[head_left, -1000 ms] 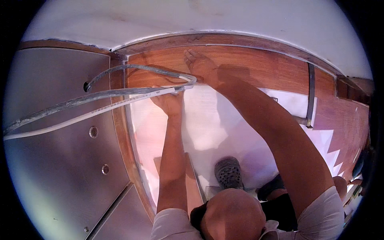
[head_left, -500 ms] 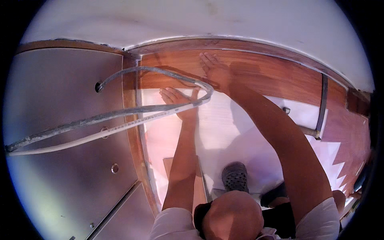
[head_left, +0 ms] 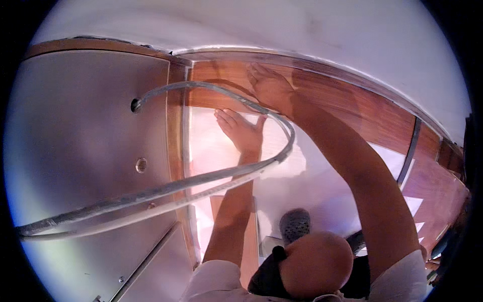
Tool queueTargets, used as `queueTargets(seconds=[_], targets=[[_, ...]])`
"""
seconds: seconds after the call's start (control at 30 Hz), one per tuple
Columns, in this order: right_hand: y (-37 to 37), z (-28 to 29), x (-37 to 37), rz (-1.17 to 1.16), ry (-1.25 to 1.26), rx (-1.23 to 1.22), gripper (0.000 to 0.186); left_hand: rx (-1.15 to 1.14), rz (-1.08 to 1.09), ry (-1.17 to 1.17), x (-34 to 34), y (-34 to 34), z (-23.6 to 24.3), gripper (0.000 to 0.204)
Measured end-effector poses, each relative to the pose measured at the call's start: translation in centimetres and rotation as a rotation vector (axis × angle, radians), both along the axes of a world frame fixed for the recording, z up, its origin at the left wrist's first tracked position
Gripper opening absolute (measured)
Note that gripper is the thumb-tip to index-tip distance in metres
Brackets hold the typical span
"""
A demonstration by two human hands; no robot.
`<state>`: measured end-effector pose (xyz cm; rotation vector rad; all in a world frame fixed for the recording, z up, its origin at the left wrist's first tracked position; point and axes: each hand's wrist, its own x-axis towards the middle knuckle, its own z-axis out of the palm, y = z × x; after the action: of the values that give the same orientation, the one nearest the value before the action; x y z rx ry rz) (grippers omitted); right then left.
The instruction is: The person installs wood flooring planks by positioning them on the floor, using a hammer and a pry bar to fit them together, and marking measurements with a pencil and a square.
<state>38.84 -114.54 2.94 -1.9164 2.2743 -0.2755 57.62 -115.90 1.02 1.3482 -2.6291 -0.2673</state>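
Observation:
A reddish-brown wood-grain plank (head_left: 347,108) lies along the foot of the white wall. My right hand (head_left: 271,86) rests flat on it near the wall, fingers stretched out. Just below the plank's near edge, my left hand (head_left: 240,131) lies on the pale surface (head_left: 322,176), fingers extended and thumb apart toward that edge. Both hands hold nothing. A loop of grey cable (head_left: 221,90) comes out of a hole in the metal panel and passes between the camera and my hands, partly covering the left wrist and forearm.
On the left stands a grey metal panel (head_left: 90,131) with a wooden frame. A dark strip (head_left: 410,151) crosses the plank at right, beside more reddish-brown flooring (head_left: 437,181). A loose brown board (head_left: 250,241) lies under my left forearm. A dark perforated shoe (head_left: 295,225) is near my knee.
The view has shifted slightly, and the cable loop hangs lower and farther right across it. Both hands stay stretched out at the plank, with the left thumb still near its edge.

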Motion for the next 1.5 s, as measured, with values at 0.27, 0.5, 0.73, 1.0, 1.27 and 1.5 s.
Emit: queueTargets(seconds=[0.27,0.5,0.73,1.0,1.27,1.5], targets=[[-1.9,2.7,1.2,0.063,0.166,0.204,0.051,0.031,0.022,0.069,0.1,0.0,0.3,0.121],[-4.8,-1.1,0.3,0.118,0.002,-0.205,0.049,0.068,0.03,0.099,-0.6,0.4,0.8,0.119],[-5.7,2.2,1.9,0.129,0.046,0.031,0.053,0.093,0.064,0.062,0.2,-0.2,1.0,0.12],[-6.1,1.4,1.8,0.148,0.208,0.0,0.049,0.064,0.045,0.117,0.4,0.0,0.9,0.117],[-3.5,-0.2,0.3,0.17,0.073,-0.28,0.045,-0.055,-0.014,0.148,-0.4,0.7,-0.4,0.123],[4.1,6.6,2.7,0.055,-0.107,0.331,0.045,-0.06,0.04,0.193,1.6,-0.4,-0.8,0.121]])
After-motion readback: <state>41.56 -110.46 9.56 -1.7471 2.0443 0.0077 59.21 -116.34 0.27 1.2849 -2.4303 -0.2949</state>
